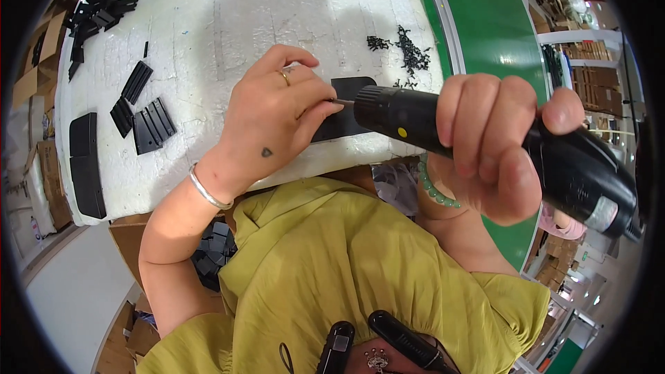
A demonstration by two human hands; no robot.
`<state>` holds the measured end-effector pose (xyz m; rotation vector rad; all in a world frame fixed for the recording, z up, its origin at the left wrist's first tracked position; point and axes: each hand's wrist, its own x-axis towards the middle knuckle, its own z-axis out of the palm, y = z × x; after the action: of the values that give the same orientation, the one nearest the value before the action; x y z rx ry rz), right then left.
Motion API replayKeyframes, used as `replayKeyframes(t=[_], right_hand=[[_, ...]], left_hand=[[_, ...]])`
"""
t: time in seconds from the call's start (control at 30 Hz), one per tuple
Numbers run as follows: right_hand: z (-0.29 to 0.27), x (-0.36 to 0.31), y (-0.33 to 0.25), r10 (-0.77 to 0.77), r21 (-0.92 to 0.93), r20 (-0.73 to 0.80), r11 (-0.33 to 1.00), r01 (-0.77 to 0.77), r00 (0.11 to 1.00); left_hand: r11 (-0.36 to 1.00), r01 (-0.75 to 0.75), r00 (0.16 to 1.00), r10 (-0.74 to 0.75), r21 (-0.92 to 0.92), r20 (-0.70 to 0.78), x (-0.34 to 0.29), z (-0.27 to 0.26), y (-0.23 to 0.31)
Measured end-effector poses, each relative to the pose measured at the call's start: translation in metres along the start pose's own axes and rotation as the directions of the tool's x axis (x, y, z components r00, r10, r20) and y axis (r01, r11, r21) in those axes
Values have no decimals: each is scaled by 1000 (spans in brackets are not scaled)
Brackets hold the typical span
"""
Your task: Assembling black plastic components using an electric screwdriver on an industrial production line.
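My right hand [492, 135] is wrapped round a black electric screwdriver [409, 119] with a yellow dot on its barrel. The tool lies nearly level, its thin bit [344, 102] pointing left. Thumb and forefinger of my left hand [273, 107] are pinched together at the bit's tip. Something small and dark shows between them, too tiny to make out. Below the bit, a flat black plastic piece [339, 127] rests on the white-covered table [277, 21], partly hidden by my left hand and the tool. Several small black screws [413, 55] lie in loose heaps beyond the screwdriver.
Ribbed black parts [154, 127] lie on the left of the table, near two long black pieces [85, 166] at its edge. More black parts [104, 10] are piled far left. A green surface [492, 21] runs along the right. Below the table sits a box of black pieces [213, 253].
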<state>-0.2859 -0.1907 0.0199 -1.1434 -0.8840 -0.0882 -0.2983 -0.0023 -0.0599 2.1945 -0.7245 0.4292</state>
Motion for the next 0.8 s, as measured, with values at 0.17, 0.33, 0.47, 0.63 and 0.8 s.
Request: replayKeyframes(t=[0.17,0.33,0.47,0.63,0.8], right_hand=[[7,1,19,75,17,-61,997,-74,995],[13,5,25,142,-47,-91,988,-147,986],[13,9,34,161,-63,-50,984,-164,986],[20,13,28,165,-45,31,986,-163,986],[19,16,37,176,-243,126,960,-142,976]], left_hand=[[978,209,978,-209,-18,20,-6,-17,-8],[933,360,897,-348,10,274,-9,-10,-16],[884,453,828,-370,-115,421,-6,-3,-21],[834,521,810,-417,-180,413,-1,-1,-17],[841,502,842,-421,-204,337,-10,5,-25]])
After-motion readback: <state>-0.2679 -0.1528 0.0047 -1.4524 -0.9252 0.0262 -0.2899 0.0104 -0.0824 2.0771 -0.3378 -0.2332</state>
